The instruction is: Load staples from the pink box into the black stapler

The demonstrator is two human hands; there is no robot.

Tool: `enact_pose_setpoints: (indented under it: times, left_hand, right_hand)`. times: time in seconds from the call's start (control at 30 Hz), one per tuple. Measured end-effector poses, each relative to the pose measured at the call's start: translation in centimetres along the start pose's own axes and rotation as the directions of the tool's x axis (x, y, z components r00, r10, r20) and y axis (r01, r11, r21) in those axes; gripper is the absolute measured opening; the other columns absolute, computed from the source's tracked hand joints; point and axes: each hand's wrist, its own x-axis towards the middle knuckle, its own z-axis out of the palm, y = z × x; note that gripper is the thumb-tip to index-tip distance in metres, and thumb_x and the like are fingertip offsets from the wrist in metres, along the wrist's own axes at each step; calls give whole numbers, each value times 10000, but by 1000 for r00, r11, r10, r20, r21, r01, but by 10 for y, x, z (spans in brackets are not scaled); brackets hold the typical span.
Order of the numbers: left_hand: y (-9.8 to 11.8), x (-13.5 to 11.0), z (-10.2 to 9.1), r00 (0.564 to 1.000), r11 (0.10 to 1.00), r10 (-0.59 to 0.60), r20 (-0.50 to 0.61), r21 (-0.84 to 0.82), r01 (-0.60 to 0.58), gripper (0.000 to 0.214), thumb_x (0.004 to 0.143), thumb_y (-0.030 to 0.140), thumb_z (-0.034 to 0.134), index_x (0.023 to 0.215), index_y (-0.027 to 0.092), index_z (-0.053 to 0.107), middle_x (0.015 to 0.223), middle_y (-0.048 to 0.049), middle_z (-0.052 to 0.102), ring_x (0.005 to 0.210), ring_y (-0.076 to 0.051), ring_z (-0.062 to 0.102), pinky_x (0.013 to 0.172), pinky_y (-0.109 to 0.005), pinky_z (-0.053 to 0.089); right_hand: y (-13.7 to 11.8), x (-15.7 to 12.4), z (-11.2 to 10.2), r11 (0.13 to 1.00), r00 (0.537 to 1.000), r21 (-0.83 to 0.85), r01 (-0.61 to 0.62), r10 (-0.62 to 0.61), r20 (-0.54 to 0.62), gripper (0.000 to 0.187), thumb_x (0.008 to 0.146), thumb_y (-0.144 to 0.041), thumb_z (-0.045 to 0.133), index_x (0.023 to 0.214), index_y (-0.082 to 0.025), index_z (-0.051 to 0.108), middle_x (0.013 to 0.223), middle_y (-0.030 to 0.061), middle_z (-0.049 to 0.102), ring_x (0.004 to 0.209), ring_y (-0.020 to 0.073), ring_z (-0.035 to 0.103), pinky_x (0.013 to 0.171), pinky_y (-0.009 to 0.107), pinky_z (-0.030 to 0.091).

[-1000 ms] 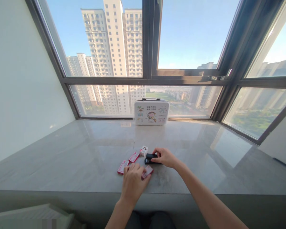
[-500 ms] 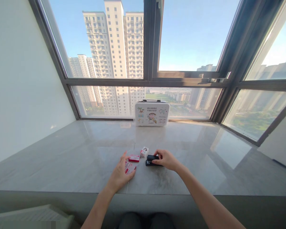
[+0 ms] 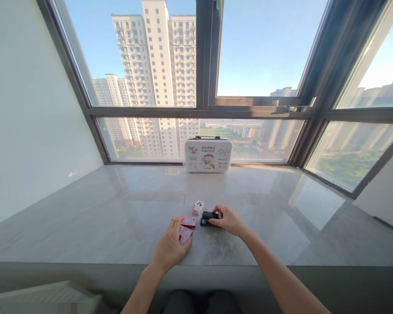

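My left hand is curled round a flat red-and-white box, its thumb along the near side. Its fingertips touch a second small red-and-white box lying just behind that one. On the right, my right hand grips a black stapler from above, the stapler lying on its side on the stone sill. Part of the stapler is hidden under my fingers. A small white box with a dark printed picture stands behind the stapler, touched by neither hand.
A white case with cartoon prints and a dark handle stands upright against the window at the back. The grey marble sill ends at a front edge close to my body. A pale object lies below at the lower left.
My left hand has slid right and slightly nearer, and the two red-and-white boxes have moved with it towards the stapler. My right hand and the stapler have stayed almost still.
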Motion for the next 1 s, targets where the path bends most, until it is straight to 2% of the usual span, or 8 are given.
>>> enact_pose_setpoints:
  times: [0.1, 0.4, 0.53, 0.67, 0.73, 0.83, 0.93, 1.0]
  left_hand:
    - [6, -8, -2, 1000, 999, 26, -8, -37, -27, 719, 829, 284, 605, 1493, 264, 329, 1430, -92, 474, 1296, -260, 512, 1063, -415, 465]
    - [-15, -11, -11, 1000, 999, -21, 15, 43, 20, 662, 846, 300, 586, 1471, 266, 371, 1532, -75, 405, 1357, -256, 470, 1118, -426, 421]
    - [17, -29, 0, 996, 992, -91, -19, 86, 92, 668, 885, 306, 548, 1511, 292, 316, 1605, -54, 312, 1401, -256, 429, 1108, -407, 430]
    - [61, -43, 26, 953, 953, -270, -137, 104, 285, 724, 900, 319, 539, 1553, 283, 229, 1658, -79, 149, 1374, -301, 464, 990, -403, 518]
    - [79, -42, 42, 937, 943, -298, -182, 93, 318, 768, 906, 320, 536, 1575, 276, 161, 1667, -87, 75, 1410, -320, 414, 999, -423, 514]
    - [96, -32, 63, 935, 951, -284, -213, 63, 303, 830, 916, 324, 522, 1593, 211, 55, 1666, -124, 7, 1502, -345, 201, 1130, -505, 394]
    - [100, -21, 76, 949, 955, -290, -124, 29, 296, 858, 919, 347, 497, 1589, 122, 11, 1655, -182, 19, 1515, -390, 5, 1187, -647, 204]
    - [94, -18, 78, 957, 960, -280, -76, 8, 281, 804, 927, 364, 466, 1583, 100, 82, 1642, -205, 109, 1511, -412, -17, 1174, -706, 140]
  right_hand:
    - [-1, 0, 0, 1000, 1000, -2, 0, 0, -2, 318, 774, -457, 742, 965, -214, 668, 627, -73, 542, 583, 103, 493, 553, 224, 253]
    - [-7, -9, -2, 998, 998, -34, -44, 42, -53, 309, 778, -478, 725, 928, -217, 658, 642, -58, 568, 599, 115, 509, 550, 230, 238]
    - [-15, -13, 0, 992, 991, -77, -97, 89, -98, 302, 782, -481, 717, 925, -222, 654, 674, -41, 603, 627, 125, 522, 556, 238, 227]
    - [-21, -14, 7, 982, 981, -107, -153, 138, -138, 310, 789, -488, 707, 949, -229, 650, 710, -23, 637, 667, 142, 545, 569, 245, 234]
    - [-24, -14, 10, 978, 976, -121, -172, 152, -159, 313, 790, -487, 706, 961, -231, 647, 746, -12, 653, 691, 149, 560, 578, 246, 238]
    - [-26, -15, 14, 973, 971, -134, -189, 164, -177, 315, 793, -492, 700, 958, -230, 643, 775, 3, 665, 712, 158, 576, 584, 249, 244]
    - [-27, -17, 14, 971, 968, -131, -198, 174, -180, 322, 804, -512, 685, 946, -226, 639, 775, 12, 667, 715, 165, 583, 580, 252, 247]
    - [-27, -18, 13, 971, 967, -127, -203, 178, -184, 326, 809, -518, 681, 948, -226, 636, 788, 16, 670, 718, 167, 583, 576, 253, 244]
